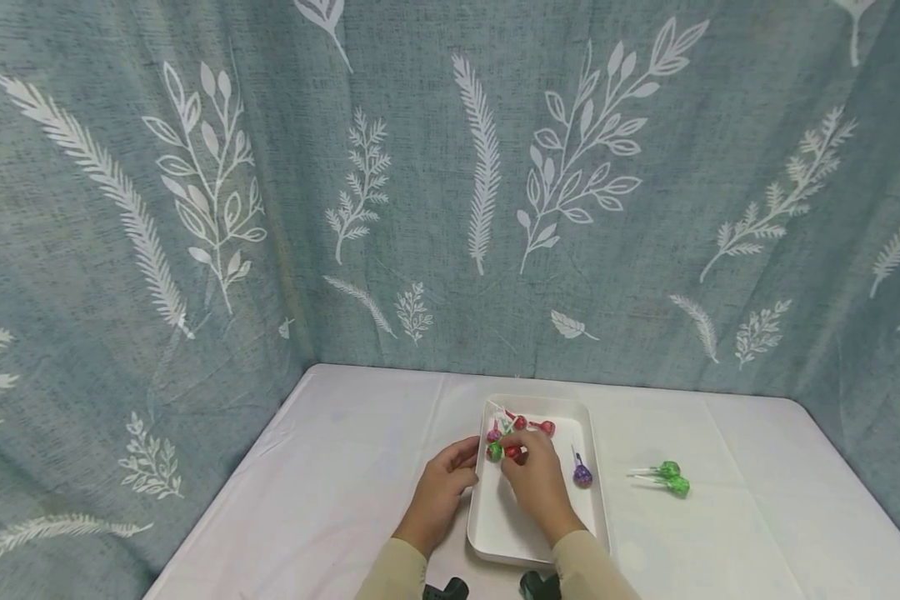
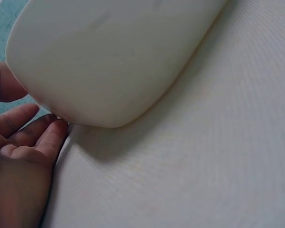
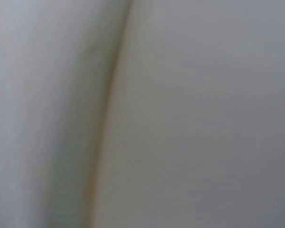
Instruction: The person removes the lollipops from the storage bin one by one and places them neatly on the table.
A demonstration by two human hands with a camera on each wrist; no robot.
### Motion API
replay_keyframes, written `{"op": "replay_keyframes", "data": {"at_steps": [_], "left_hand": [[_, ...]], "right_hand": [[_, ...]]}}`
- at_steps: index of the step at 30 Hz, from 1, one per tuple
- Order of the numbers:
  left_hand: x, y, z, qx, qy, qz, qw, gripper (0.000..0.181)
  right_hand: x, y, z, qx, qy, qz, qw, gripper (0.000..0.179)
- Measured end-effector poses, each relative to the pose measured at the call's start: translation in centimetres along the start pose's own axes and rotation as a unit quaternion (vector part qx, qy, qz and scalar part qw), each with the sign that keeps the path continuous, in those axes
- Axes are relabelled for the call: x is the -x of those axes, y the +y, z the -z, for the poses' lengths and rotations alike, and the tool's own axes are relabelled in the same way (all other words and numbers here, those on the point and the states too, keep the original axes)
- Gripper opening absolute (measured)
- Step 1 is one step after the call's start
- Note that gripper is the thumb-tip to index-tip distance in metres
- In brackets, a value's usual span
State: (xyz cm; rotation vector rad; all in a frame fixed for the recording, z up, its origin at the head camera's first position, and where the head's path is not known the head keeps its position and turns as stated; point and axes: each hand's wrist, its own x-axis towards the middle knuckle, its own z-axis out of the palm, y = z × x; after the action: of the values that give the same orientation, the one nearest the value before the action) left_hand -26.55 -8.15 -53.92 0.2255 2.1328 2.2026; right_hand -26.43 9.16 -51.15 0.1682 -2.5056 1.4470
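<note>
A white rectangular tray point(image 1: 506, 525) holds several wrapped lollipops, with red lollipops point(image 1: 546, 427) and a pink lollipop point(image 1: 493, 434) grouped at its far end. By the tray's right wall lies a purple lollipop point(image 1: 582, 476), stick pointing away. My right hand point(image 1: 542, 483) reaches over the tray, its thumb and forefinger pinching a green lollipop point(image 1: 493, 452); a red one shows in the gap behind them. At the tray's left wall, the loosely bent fingers of my left hand point(image 1: 438, 492) rest their tips against the outside. The right wrist view shows only blurred white surfaces.
Two green lollipops point(image 1: 671, 477) lie on the white tablecloth point(image 1: 720, 533) to the right of the tray. A blue-green curtain point(image 1: 435, 167) with white leaf prints stands behind the table and along its sides. Dark objects point(image 1: 450, 588) show at the bottom edge between my sleeves.
</note>
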Motion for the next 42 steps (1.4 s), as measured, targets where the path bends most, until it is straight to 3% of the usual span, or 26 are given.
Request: {"op": "replay_keyframes", "data": {"at_steps": [9, 19, 27, 42], "left_hand": [[0.1, 0.3, -0.1, 0.008, 0.001, 0.004, 1.0000, 0.069], [0.1, 0.4, 0.0, 0.004, 0.002, 0.004, 1.0000, 0.068], [0.2, 0.2, 0.0, 0.006, 0.002, 0.001, 1.0000, 0.067], [0.1, 0.0, 0.0, 0.011, 0.002, -0.005, 0.9999, 0.067]], "right_hand": [[0.0, -0.8, 1.0, -0.055, 0.038, -0.032, 0.9972, 0.023], [0.4, -1.4, 2.8, -0.107, 0.035, -0.060, 0.9918, 0.022], [0.7, -1.5, 5.0, -0.075, 0.051, -0.058, 0.9942, 0.020], [2.1, 0.3, 8.3, -0.082, 0.068, -0.095, 0.9898, 0.027]]}}
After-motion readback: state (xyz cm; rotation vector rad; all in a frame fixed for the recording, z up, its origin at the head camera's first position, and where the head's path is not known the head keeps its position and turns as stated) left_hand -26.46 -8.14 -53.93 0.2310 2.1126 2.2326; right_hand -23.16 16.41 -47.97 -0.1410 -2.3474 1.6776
